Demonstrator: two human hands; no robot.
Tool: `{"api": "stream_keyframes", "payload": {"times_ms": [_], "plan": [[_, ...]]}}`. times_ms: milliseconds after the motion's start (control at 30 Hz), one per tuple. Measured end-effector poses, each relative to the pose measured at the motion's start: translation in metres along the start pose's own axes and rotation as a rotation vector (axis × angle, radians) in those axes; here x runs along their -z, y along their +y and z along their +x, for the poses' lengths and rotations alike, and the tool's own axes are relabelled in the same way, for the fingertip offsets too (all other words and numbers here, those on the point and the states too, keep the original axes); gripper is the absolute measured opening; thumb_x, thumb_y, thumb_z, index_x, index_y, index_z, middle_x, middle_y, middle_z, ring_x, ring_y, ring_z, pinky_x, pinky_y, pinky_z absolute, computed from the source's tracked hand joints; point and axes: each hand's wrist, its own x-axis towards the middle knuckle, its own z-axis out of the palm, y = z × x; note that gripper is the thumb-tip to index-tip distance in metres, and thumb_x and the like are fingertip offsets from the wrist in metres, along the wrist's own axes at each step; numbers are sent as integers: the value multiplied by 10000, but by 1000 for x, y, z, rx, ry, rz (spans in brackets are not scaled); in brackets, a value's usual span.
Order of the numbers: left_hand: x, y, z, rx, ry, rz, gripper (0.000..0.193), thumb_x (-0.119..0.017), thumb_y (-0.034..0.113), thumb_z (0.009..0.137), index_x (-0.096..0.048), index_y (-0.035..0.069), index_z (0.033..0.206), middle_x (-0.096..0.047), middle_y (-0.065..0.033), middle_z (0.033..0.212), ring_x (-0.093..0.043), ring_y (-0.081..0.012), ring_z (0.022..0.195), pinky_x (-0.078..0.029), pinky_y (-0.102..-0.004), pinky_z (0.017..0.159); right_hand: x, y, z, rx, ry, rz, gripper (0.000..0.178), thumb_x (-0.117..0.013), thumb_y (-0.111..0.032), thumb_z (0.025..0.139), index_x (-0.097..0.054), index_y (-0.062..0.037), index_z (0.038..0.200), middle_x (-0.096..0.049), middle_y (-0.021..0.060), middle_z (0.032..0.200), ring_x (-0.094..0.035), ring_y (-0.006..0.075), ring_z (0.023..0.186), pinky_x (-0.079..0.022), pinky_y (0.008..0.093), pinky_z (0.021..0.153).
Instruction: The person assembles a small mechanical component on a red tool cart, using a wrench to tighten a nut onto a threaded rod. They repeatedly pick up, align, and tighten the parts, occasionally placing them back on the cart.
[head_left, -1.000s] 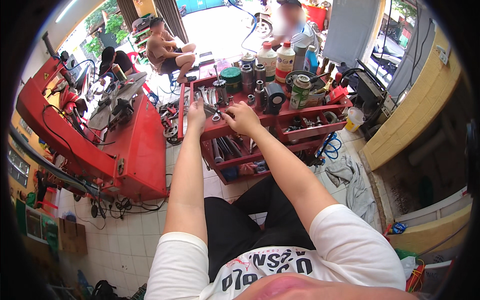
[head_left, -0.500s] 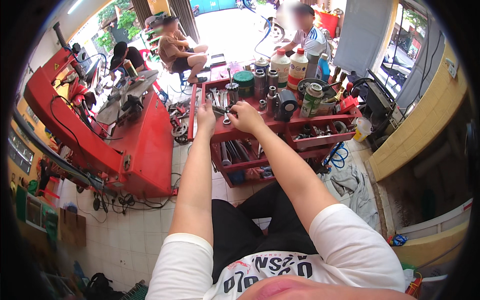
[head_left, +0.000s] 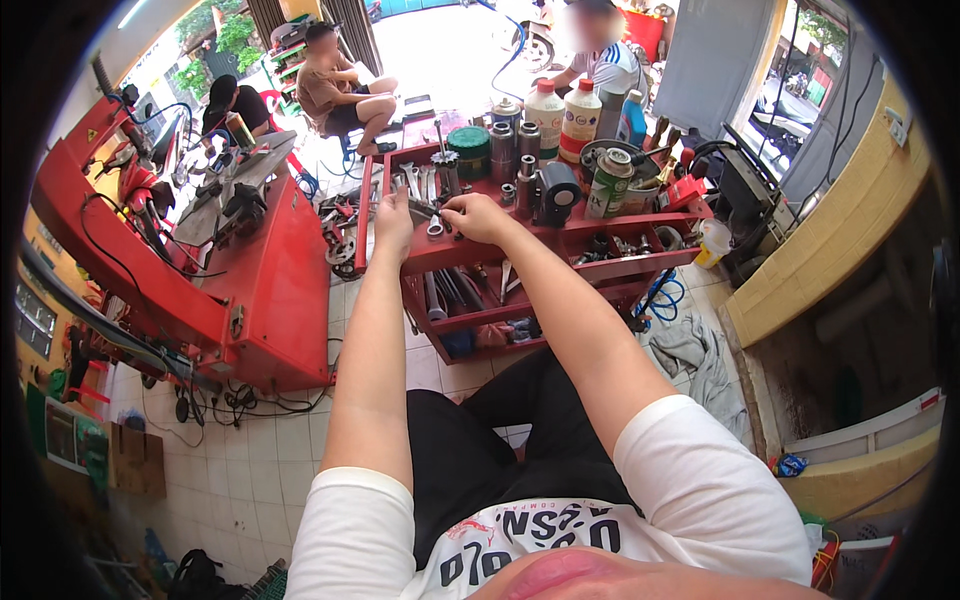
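Over the front left of a red tool trolley [head_left: 590, 243], my left hand [head_left: 393, 222] is closed round one end of a dark slim tool [head_left: 424, 208]. My right hand [head_left: 477, 218] pinches near the tool's other end; its exact kind is too small to make out. Just below, the ring end of a spanner [head_left: 434, 227] shows on the trolley top. More spanners [head_left: 418, 180] lie behind my hands, beside an upright toothed metal part with a rod [head_left: 446, 165]. To the right of my right hand stand large metal sockets [head_left: 527, 170] and a dark impact wrench [head_left: 558, 192].
A spray can [head_left: 608, 185], two red-capped bottles [head_left: 580, 120] and a green tub [head_left: 469, 150] crowd the trolley. A red tyre-changing machine [head_left: 270, 300] stands on the left. Several people sit beyond. Blue hose [head_left: 664, 297] and grey cloth [head_left: 695, 365] lie at the right.
The view has shifted slightly, so the trolley and both hands appear farther left. My right hand has drawn a little away from my left, and more of the dark tool shows between them.
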Motion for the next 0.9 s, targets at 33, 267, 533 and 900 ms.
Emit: {"api": "stream_keyframes", "payload": {"times_ms": [33, 267, 533, 900], "plan": [[2, -1, 1, 32, -28, -57, 397, -542, 376, 1084, -574, -19, 1105, -708, -87, 914, -666, -148, 785, -531, -290, 753, -2, 1, 1, 17, -3, -10, 290, -660, -275, 923, -763, -20, 1015, -758, 170, 929, -738, 317, 879, -562, 402, 832], [-8, -5, -2, 13, -25, 69, 464, -567, 411, 1068, -605, -48, 1125, -697, -89, 927, -641, -142, 827, -512, -307, 767, 3, 11, -3, -30, -27, 51, 303, -752, -204, 861, -725, 13, 1071, -760, 176, 934, -750, 257, 853, -580, 378, 797], [-3, -15, 5, -79, 18, 315, 527, -561, 487, 1052, -627, -36, 1030, -691, -99, 930, -628, -173, 839, -499, -338, 778, 1, 7, -3, -15, 18, 50, 228, -770, -134, 877, -687, 23, 1020, -745, 120, 900, -713, 181, 804, -575, 342, 740], [-15, 20, -19, -101, 78, 524, 615, -528, 540, 1026, -642, -32, 834, -650, -164, 758, -623, -271, 732, -479, -425, 735, 9, -3, -8, -38, 26, 77, 275, -789, -160, 872, -708, -7, 1086, -723, 94, 854, -655, 155, 718, -539, 332, 680]]}}
